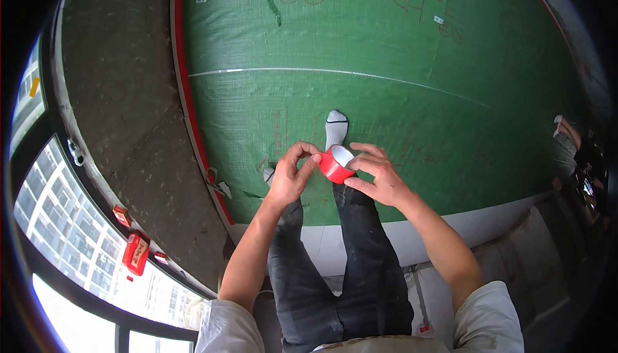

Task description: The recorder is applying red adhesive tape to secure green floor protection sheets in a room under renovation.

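At the lower left of the frame, a red packet (pixel 136 254) rests on the window ledge, out of the working area. Near the centre, the left hand (pixel 290 176) has thumb and forefinger nearly closed at the near-left edge of a red tape roll (pixel 333 169), apparently to steady or pick at its outer layer; whether a loose end is gripped, one cannot tell. The roll is held in the air, tilted so its pale hollow core shows. The right hand (pixel 383 176) has its fingers partly curled about the opening, thumb below, seemingly supporting the roll's weight. Beneath spreads green floor sheeting (pixel 438 140).
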A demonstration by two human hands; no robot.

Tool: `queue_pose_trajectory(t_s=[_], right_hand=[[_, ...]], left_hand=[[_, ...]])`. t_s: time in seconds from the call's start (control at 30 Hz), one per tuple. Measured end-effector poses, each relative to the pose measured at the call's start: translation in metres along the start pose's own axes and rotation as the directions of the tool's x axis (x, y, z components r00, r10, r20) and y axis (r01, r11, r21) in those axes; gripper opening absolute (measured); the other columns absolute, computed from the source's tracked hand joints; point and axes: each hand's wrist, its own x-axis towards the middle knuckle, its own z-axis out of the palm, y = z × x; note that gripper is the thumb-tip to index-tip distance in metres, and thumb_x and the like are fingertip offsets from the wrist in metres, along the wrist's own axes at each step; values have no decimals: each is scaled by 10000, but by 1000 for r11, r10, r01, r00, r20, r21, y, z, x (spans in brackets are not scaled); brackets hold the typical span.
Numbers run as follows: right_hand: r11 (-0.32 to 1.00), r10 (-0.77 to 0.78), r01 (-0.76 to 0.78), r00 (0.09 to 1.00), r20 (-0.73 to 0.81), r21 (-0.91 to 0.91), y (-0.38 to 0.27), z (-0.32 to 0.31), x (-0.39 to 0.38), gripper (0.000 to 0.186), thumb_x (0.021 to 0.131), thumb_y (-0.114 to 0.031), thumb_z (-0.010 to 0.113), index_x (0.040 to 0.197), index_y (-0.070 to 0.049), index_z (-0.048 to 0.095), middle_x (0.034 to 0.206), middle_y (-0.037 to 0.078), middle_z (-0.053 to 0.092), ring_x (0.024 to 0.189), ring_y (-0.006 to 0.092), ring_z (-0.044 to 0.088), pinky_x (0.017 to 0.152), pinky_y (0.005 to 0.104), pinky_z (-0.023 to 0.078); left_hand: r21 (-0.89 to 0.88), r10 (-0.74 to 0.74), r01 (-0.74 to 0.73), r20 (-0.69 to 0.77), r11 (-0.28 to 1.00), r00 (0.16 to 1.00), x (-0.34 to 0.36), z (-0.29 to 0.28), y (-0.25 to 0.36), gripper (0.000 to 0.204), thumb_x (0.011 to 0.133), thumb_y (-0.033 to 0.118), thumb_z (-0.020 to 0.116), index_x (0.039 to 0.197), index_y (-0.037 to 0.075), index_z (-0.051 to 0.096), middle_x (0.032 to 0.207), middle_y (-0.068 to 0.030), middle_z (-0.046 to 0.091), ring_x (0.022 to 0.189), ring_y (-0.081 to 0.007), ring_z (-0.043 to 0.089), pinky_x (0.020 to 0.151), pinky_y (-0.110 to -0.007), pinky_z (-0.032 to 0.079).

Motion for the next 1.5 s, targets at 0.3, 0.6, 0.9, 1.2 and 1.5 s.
queue_pose_trajectory(t_s=[0.3,0.6,0.9,1.2,1.5], right_hand=[[982,141,-104,961,-238,160,-1,13,28,324,861,-302,843,932,-33,676,955,130,722,948,346,679,920,447,505],[975,195,-180,974,-116,131,-10,77,93,332,844,-297,870,935,-32,692,927,119,720,935,320,660,892,427,505],[993,86,-86,996,-4,83,-45,136,146,305,858,-297,841,996,-69,692,886,110,706,888,315,653,1005,444,426],[996,32,-41,994,-103,-83,27,121,167,308,857,-349,834,1026,-107,750,820,103,698,864,315,642,957,434,436],[887,232,-282,957,-174,-365,149,13,38,358,852,-453,831,896,-104,764,719,72,646,767,265,603,910,422,420]], left_hand=[[46,80,-75,-103,996,991,31,-14,-12,155,1073,138,629,1099,-10,591,944,-51,662,879,-122,640,829,-284,532],[-152,-55,45,-62,987,997,39,-98,-56,192,1044,140,680,1127,-20,612,970,-41,678,879,-100,638,808,-272,535],[44,-26,32,-136,999,990,27,-198,-70,150,993,119,739,992,-19,679,829,-16,670,754,-82,589,712,-268,512],[245,85,4,-352,969,932,64,-192,-92,191,983,163,764,1001,-13,692,846,-44,709,779,-95,639,735,-263,527],[237,52,44,-386,971,921,111,-45,-116,209,979,183,766,984,-12,692,820,-41,692,747,-97,612,710,-269,516]])
